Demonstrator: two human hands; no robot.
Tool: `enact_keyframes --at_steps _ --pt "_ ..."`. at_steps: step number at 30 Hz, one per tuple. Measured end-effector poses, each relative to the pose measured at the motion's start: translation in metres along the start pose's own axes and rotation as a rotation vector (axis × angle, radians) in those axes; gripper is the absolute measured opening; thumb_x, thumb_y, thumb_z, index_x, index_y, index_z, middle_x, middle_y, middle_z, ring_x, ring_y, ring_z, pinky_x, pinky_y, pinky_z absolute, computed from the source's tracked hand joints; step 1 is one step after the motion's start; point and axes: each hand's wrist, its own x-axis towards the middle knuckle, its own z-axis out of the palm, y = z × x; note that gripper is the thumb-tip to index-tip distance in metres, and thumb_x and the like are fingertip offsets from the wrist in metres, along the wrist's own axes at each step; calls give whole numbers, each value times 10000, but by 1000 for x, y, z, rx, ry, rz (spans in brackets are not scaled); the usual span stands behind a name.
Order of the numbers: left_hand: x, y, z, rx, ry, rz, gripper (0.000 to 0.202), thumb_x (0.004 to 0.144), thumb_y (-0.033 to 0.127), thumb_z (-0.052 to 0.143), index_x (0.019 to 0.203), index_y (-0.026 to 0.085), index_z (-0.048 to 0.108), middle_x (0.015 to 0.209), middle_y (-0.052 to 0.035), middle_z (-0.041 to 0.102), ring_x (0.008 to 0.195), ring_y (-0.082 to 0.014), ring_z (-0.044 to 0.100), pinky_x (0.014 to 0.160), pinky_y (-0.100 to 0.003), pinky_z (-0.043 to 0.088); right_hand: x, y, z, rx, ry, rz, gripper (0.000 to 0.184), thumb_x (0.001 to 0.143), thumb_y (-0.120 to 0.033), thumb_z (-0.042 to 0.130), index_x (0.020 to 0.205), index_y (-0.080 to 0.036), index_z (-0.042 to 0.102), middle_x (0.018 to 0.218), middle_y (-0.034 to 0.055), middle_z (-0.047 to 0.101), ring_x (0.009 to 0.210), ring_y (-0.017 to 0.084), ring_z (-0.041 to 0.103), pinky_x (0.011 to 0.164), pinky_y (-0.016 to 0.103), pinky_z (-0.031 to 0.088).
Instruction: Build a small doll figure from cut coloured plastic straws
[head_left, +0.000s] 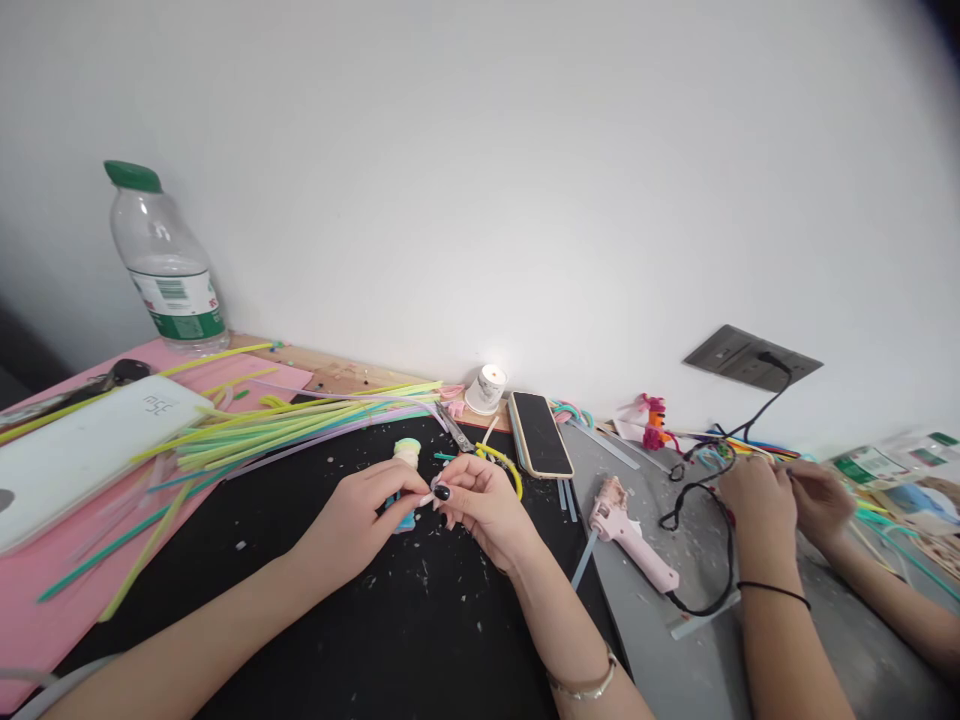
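My left hand (367,515) and my right hand (480,510) meet above the black mat (435,640), fingertips almost touching. Between them is a small pale piece (426,499), pinched by both hands; its kind is too small to tell. Just behind my left fingers stands a little figure (406,452) with a yellow-green top and blue lower part, partly hidden by that hand. Scissors (454,430) lie beyond my fingers, beside a curved yellow strip (511,468).
At left are fuzzy craft stems (300,430), a white power bank (90,450) and a bottle (172,270). A lit candle (487,388) and phone (540,433) sit near the wall. Right are a pink glue gun (634,545), its cord, and another person's hands (761,500).
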Motion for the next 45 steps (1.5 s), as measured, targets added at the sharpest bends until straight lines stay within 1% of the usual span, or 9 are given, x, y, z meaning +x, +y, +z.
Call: enact_keyframes --at_steps 4,9,18,22,27,32,36,41,45 --pt "0 0 0 -43 3 -44 188 896 265 508 752 216 619 765 1 653 732 -162 602 689 -265 447 0 1 1 1 -25 16 276 635 -308 836 718 -142 631 626 7 684 447 55 533 434 154 443" --pt "1 0 0 -61 -37 -90 173 875 259 539 728 208 615 735 13 647 697 -153 596 659 -254 435 1 3 -1 -24 -32 -12 277 638 -314 833 691 -146 619 591 -1 668 438 60 522 423 163 430" --pt "0 1 1 -49 -3 -92 186 875 293 544 733 210 630 744 1 664 704 -163 611 665 -265 440 1 2 -3 -77 -40 -63 250 640 -320 827 752 -155 677 636 -3 666 468 73 520 422 181 431" --pt "-1 1 2 -55 -21 -81 181 872 249 536 722 207 629 722 10 656 679 -151 599 647 -255 430 1 3 -4 -118 -36 -91 216 658 -315 813 716 -157 676 592 -15 642 456 69 504 420 178 414" --pt "0 1 1 -112 -42 -42 175 861 209 558 708 206 642 714 15 654 680 -137 599 666 -240 434 2 4 -5 -96 -48 -102 206 644 -287 821 674 -158 663 589 -11 655 454 71 517 415 175 396" --pt "-1 0 0 -154 -68 18 164 859 203 584 714 208 661 722 8 663 692 -137 615 682 -238 454 2 6 -6 -96 -76 -79 177 652 -269 818 663 -162 677 587 -9 666 450 72 522 421 181 386" --pt "-3 -1 1 -150 -90 61 167 863 200 591 721 207 677 722 7 666 696 -134 624 694 -237 462 2 8 -8 -88 -89 -47 202 641 -281 826 641 -157 667 569 -9 657 450 75 524 424 183 380" --pt "0 0 1 -137 -44 54 163 854 163 590 711 192 663 715 22 667 682 -113 620 674 -212 452 3 8 -7 -78 -88 -63 250 648 -342 823 667 -150 663 563 -20 640 429 62 493 415 180 376" --pt "0 -2 0 -140 -16 34 151 839 174 612 694 186 651 700 31 660 664 -105 611 655 -205 443 2 5 -5 -85 -92 -76 208 656 -298 821 693 -154 676 600 -18 653 434 55 488 405 171 370"
